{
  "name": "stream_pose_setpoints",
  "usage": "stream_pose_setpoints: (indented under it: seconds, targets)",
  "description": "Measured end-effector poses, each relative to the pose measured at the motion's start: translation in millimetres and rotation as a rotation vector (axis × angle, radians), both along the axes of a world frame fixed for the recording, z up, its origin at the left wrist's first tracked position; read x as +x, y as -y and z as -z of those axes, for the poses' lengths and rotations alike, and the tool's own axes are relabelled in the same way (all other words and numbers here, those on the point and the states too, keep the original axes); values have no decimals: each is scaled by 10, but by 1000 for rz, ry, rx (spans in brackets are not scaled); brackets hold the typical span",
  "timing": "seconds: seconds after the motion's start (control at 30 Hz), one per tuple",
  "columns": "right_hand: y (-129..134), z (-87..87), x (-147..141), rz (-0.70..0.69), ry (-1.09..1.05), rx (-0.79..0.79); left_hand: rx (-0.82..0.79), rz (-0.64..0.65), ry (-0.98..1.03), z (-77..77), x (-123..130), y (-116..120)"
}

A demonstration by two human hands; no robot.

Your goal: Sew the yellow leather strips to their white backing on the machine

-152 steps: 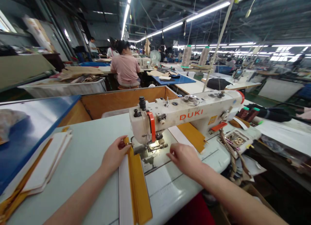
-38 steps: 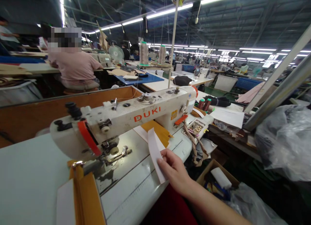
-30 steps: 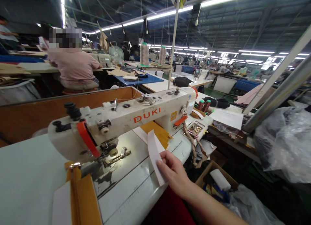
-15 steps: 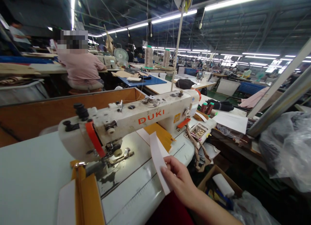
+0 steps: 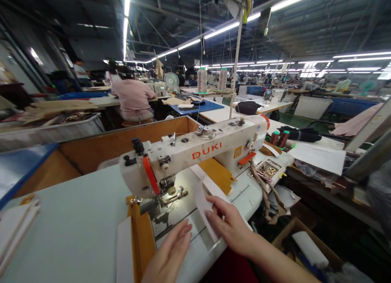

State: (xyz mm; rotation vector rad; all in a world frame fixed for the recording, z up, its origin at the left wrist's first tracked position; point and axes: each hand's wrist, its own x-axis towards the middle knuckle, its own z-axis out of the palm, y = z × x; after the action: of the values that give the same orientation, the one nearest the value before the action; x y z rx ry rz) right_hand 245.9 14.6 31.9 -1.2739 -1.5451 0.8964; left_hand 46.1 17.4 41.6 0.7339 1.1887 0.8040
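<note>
Because the white strip (image 5: 205, 211) is thin and limp, its handling merits first notice: the right hand (image 5: 230, 226) has it pinched near its lower end between thumb and fingers, directly over the table (image 5: 70, 230), with the upper end rising free toward the sewing machine. In this inspector's judgement, a grip nearer the strip's middle would better control any bowing. The left hand (image 5: 168, 252) is open, fingers spread and gripping nothing, close to the table's near edge and just beside the stack of ochre folded pieces (image 5: 141, 244). A white panel (image 5: 124, 250) lies along that stack, on the side away from the hand.

The DUKI sewing machine (image 5: 195, 156) stands beyond both hands, its presser foot (image 5: 172, 195) just past the stack's far end and close enough to crowd any work there. More ochre pieces (image 5: 217, 175) lie behind the machine's arm. A tray of metal buckles (image 5: 269, 169) and a loose brown strap (image 5: 266, 195) occupy the table's right corner, within reach of the right forearm. A further pile of white-faced pieces (image 5: 15, 230) sits at the table's left edge. A cardboard box (image 5: 301, 236) sits beyond the table's right edge, below its surface. A co-worker in a pink shirt (image 5: 132, 97) sits at a separate table, well apart.
</note>
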Motion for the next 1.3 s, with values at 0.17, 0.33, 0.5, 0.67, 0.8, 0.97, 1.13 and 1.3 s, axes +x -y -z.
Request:
stream_pose_setpoints:
  seconds: [0.17,0.33,0.5,0.67,0.8,0.97,1.13,1.3]
  targets:
    - [-100,-55,-18,-129,134,-29,-44,-48,210,-8,594,-404]
    - [-13,-28,319,-9,346,-33,-65,-178,192,119,704,-603]
    - [208,58,516,109,687,-109,-84,-198,179,186,692,-583]
    - [167,95,399,139,777,-194,-44,-180,161,175,698,-578]
    - [52,119,375,177,758,-226,4,-148,145,122,632,-527]
    - [-50,126,337,237,756,-254,3,-56,139,92,603,-303]
    - [-123,107,257,262,772,-269,-65,21,139,43,604,-24]
    - [-141,111,302,260,789,-278,-83,126,146,73,115,250]
